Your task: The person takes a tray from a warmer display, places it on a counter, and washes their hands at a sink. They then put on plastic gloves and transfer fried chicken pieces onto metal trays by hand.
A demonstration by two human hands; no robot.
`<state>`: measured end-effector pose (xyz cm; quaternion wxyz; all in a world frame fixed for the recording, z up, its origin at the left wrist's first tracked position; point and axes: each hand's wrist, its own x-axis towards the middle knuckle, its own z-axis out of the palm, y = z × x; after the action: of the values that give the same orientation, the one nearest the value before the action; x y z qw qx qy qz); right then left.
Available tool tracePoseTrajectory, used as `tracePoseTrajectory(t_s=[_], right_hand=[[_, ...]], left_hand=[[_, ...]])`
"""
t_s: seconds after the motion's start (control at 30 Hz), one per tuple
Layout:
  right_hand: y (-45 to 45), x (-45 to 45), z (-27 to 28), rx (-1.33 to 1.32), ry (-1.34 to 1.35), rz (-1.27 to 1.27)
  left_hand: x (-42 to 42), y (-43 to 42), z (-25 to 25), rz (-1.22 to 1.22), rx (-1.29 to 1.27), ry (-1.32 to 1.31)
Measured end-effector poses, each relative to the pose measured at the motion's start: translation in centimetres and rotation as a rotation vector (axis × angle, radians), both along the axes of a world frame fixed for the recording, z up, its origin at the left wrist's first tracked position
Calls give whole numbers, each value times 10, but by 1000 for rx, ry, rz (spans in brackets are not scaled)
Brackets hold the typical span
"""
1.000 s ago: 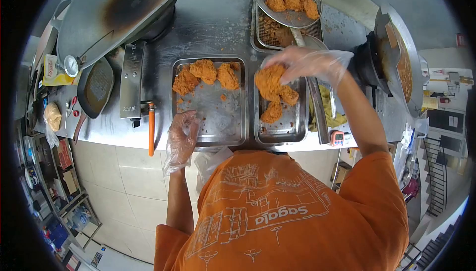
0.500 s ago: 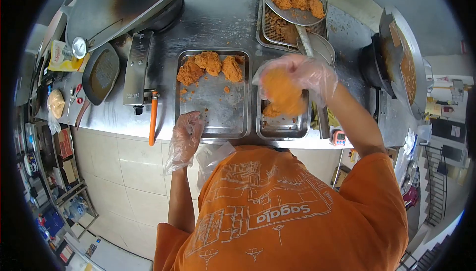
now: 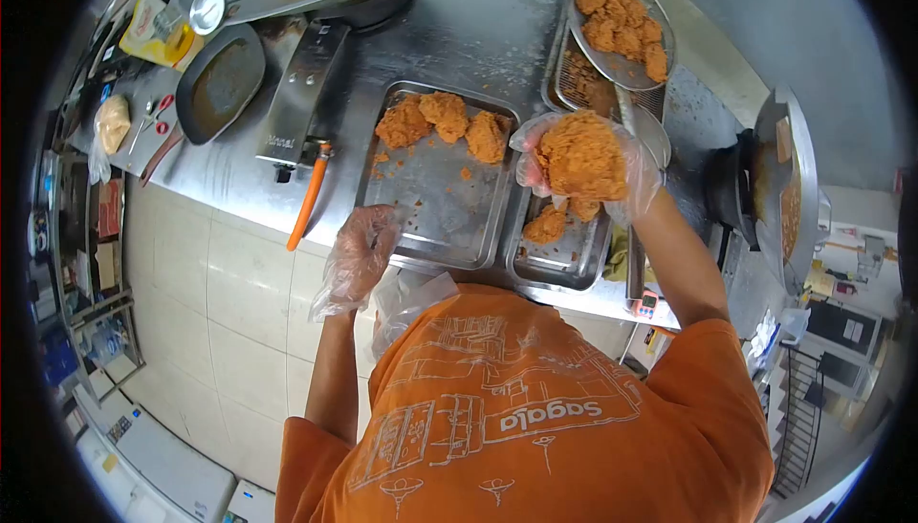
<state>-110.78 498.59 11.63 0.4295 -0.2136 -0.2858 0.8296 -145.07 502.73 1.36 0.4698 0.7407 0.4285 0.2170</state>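
Note:
My right hand (image 3: 633, 174), in a clear plastic glove, holds a large piece of fried chicken (image 3: 581, 156) above the smaller metal tray (image 3: 572, 270). Smaller chicken pieces (image 3: 546, 225) lie in that tray under it. On the left, the larger metal tray (image 3: 443, 206) bears three fried pieces (image 3: 443, 114) along its far side, with scattered crumbs. My left hand (image 3: 368, 248), also gloved, is by this tray's near left corner with its fingers curled. Whether anything is between those fingers is hidden.
A round strainer (image 3: 623, 28) with several fried pieces lies at the far right, over a wire rack tray. Woks stand at the upper left and right (image 3: 779, 188). A stove (image 3: 304, 93) with an orange hose, a square pan (image 3: 222, 83) and scissors are at left.
My right hand has turned the large chicken piece upward, so its crust now shows in the palm. The head view has shifted and tilted. My left hand stays near the larger tray's corner.

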Motion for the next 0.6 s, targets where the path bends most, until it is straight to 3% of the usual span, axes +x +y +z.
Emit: tracePoseTrajectory(t_s=[0.07,0.17,0.2,0.3,0.33,0.43,0.6], right_hand=[[8,-2,-6,25,-225,15],[11,-14,1,-94,-769,18],[19,-10,-23,-129,-856,120],[19,-22,-46,-14,-973,59],[28,-42,-21,-35,-1180,86],[53,-56,-54,319,-1548,185],[55,-82,-72,734,-1775,-112]], left_hand=[[-5,1,-6,-6,41,5],[-8,2,-4,8,34,19],[-9,3,-3,13,26,15],[-9,6,-3,16,17,16],[-8,6,-4,15,14,20],[-4,9,-3,-5,-30,51],[14,8,-17,-97,-174,-23]])
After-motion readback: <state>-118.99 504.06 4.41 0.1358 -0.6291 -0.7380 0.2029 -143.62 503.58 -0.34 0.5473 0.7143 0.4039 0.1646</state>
